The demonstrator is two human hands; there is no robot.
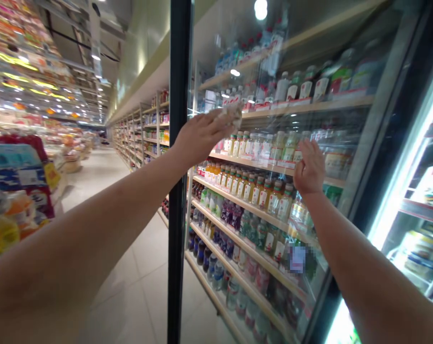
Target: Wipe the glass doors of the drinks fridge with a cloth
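Currently left hand (202,136) pinches a bunched cloth (232,114) high against the glass door (175,215); right hand (309,168) lies flat on it, fingers together. Wiping appears under way; next stroke needs steady bracing.

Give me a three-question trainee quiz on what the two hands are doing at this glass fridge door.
1. Fill in: the left hand presses a crumpled whitish ____ against the glass door.
2. Choose: the right hand is A) gripping a bottle, B) laid flat on the glass with its fingers up, C) resting on the floor.
3. True or false: the right hand sits higher on the glass than the left hand.

Key: 1. cloth. 2. B. 3. False, the left hand is the higher one.
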